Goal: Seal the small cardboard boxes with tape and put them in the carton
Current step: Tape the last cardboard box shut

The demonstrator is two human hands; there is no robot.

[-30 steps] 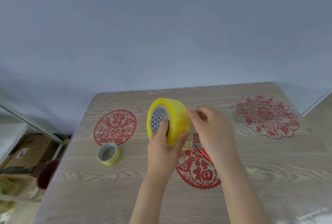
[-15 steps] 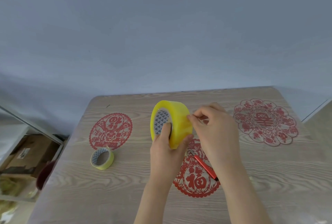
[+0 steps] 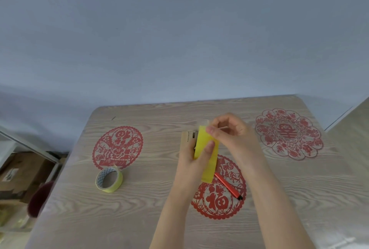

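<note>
Now turning tape roll [image 3: 207,169] edge-on vs 0.5 s ago | left hand [image 3: 189,166] gripping it above surface [image 3: 139,208] | right hand [image 3: 231,135] pinching its top rim, likely peeling the end | sealing not starting; boxes unseen

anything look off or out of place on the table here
Nothing spilled or damaged. The one stray item is the red pen, lying slantwise across the paper cutting on the table, below the held tape roll.
</note>
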